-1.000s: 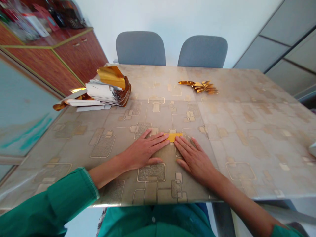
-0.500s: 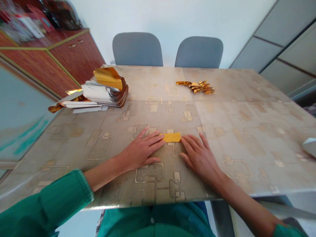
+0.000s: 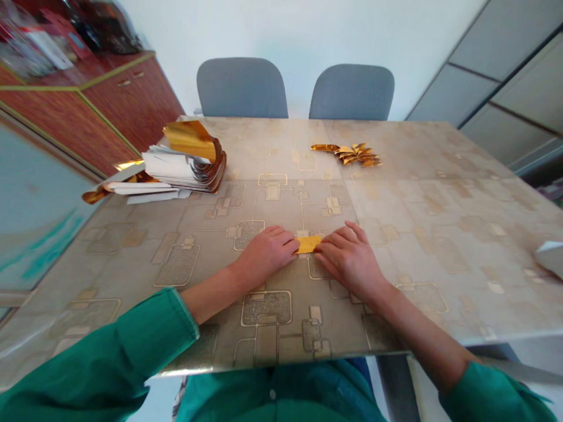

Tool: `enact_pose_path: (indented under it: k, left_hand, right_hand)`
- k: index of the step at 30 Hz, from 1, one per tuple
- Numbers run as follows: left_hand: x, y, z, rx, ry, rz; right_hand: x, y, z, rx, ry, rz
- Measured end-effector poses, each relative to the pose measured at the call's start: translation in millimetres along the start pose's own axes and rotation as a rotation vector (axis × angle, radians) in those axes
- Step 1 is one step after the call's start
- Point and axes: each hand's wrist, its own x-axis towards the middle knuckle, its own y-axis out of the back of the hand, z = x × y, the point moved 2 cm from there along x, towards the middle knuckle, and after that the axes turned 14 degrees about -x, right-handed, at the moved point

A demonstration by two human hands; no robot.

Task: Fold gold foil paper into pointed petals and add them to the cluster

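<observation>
A small folded strip of golden-yellow paper (image 3: 308,244) lies on the patterned table before me, with a hand at each end. My left hand (image 3: 271,251) has its fingers curled together on the strip's left end; the fingertips are partly hidden behind the knuckles. On the other side, my right hand (image 3: 349,255) pinches the right end, its thumb tucked low and its index finger raised a little. Only the middle of the strip shows between them.
A thick stack of gold and white paper sheets (image 3: 176,167) stands at the table's far left. Several folded gold paper pieces (image 3: 358,154) lie at the back right. Two grey chairs (image 3: 241,88) stand behind the table (image 3: 440,234). A white object (image 3: 549,258) sits at the right edge.
My left hand has gone from flat, spread fingers to a curled grip on the strip's left end. My right hand has shifted slightly left and closed on the right end.
</observation>
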Motion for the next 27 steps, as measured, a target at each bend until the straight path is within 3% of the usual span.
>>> enact_pose_path:
  k: [5, 10, 16, 19, 22, 27]
  left_hand:
    - [2, -3, 1, 0.024, 0.046, 0.091]
    - [-4, 1, -3, -0.165, 0.16, 0.235]
    - [-5, 12, -14, -0.624, 0.277, 0.282]
    - [-4, 15, -17, -0.715, 0.316, 0.298]
    - [-4, 16, -15, -0.651, 0.275, 0.33]
    - [-10, 17, -6, -0.24, 0.075, 0.503]
  right_hand:
    - [35, -11, -5, 0.087, 0.14, -0.036]
    - [41, -21, 1, 0.281, 0.085, 0.009]
    - [35, -20, 17, 0.788, -0.098, -0.032]
    - [32, -21, 24, 0.926, -0.161, -0.071]
    - [30, -20, 32, 0.968, -0.163, -0.101]
    - [28, -15, 50, 0.942, -0.284, -0.047]
